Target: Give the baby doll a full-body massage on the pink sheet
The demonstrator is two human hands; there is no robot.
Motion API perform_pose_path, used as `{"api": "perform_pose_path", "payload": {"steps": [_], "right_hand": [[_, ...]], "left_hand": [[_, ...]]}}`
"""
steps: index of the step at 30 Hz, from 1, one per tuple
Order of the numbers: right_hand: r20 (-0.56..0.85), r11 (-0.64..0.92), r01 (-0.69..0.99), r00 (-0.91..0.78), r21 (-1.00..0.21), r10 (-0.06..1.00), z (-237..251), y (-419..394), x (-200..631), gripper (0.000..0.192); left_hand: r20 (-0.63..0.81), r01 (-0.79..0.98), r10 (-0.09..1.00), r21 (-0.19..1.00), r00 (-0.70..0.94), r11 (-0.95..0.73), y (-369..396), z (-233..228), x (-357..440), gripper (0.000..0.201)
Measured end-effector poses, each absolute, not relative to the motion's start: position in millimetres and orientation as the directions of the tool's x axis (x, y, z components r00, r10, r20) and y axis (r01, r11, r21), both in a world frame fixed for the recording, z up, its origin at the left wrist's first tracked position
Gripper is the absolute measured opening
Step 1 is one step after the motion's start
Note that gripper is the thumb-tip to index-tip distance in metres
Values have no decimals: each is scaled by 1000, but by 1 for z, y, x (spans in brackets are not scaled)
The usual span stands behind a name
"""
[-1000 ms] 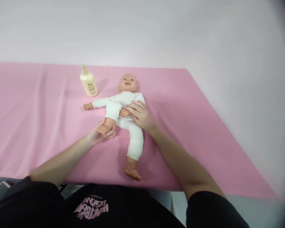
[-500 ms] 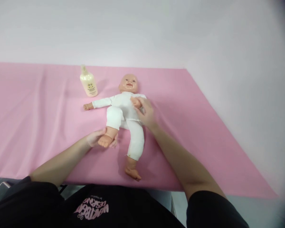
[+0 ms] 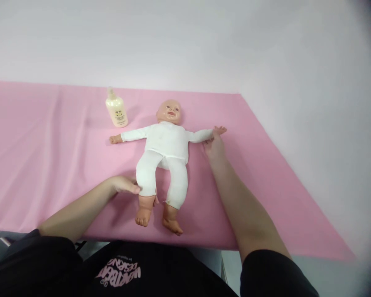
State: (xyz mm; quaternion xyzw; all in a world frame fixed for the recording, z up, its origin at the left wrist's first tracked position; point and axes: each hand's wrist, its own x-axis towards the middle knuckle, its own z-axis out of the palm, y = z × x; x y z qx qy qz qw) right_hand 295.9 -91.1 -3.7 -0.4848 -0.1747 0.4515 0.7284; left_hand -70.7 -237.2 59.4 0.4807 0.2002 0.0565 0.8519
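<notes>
A baby doll (image 3: 167,140) with a white cloth body and bare plastic head, hands and feet lies face up, its feet toward me. My left hand (image 3: 127,185) is wrapped round the doll's lower leg on the left side, just above the foot; some fingers are hidden beneath the leg. At the right, my right hand (image 3: 215,145) grips the doll's outstretched arm by the wrist. The doll's other arm lies stretched out to the left, touched by neither hand.
A pump bottle (image 3: 116,111) of pale yellow liquid stands left of the doll's head. The pink table cover (image 3: 34,165) has creases on the left and ends in a slanting edge on the right. A white wall (image 3: 185,41) rises behind.
My right hand has swung the doll's arm from across its chest out to the right. My left hand has brought the bent leg down straight toward me.
</notes>
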Motion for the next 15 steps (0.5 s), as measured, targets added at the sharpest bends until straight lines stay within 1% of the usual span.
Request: {"api": "perform_pose_path", "payload": {"steps": [3,7,9,12,13,15], "right_hand": [[-124,143,-439,525,-887,842,-13,-85,297,50],[2,175,-313,483,-933,875,-21,-79,299,46],[-13,169,-331,481,-928,876,-22,-77,298,45],[-142,123,-466,493,-876,858,-22,-77,294,43],[-164,111,-494,480,-862,862,-21,-78,293,42],[-96,149,-476,453,-867,886,-19,-81,291,38]], "left_hand": [[-226,-42,390,819,893,572,-234,44,-73,69],[-225,-222,515,712,827,666,-227,27,-73,66],[-252,-286,586,684,770,671,-226,26,-71,59],[-329,-291,646,691,689,662,-229,31,-67,44],[-352,-277,658,702,665,656,-231,33,-65,42],[-377,-256,687,732,621,632,-236,38,-61,41]]}}
